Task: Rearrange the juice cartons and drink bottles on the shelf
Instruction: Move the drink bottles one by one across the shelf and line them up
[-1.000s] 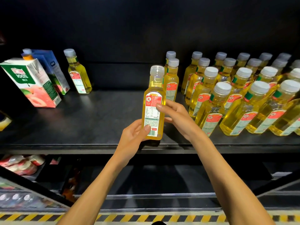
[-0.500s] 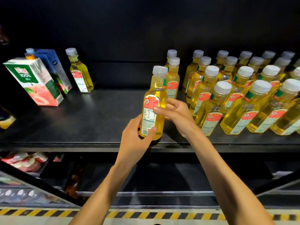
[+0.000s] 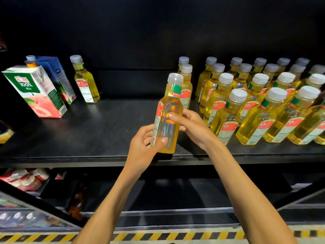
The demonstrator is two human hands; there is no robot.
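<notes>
Both hands grasp one yellow bottle (image 3: 167, 118) near the shelf's (image 3: 88, 134) front edge. The left hand (image 3: 144, 147) grips its lower part, the right hand (image 3: 191, 125) its middle.

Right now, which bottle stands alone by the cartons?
The lone bottle at back left, just right of the blue carton. The others crowd the right side, except the held bottle.

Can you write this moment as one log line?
left hand: grips yellow drink bottle low | right hand: holds its middle | pose: upright, near shelf front edge
</notes>
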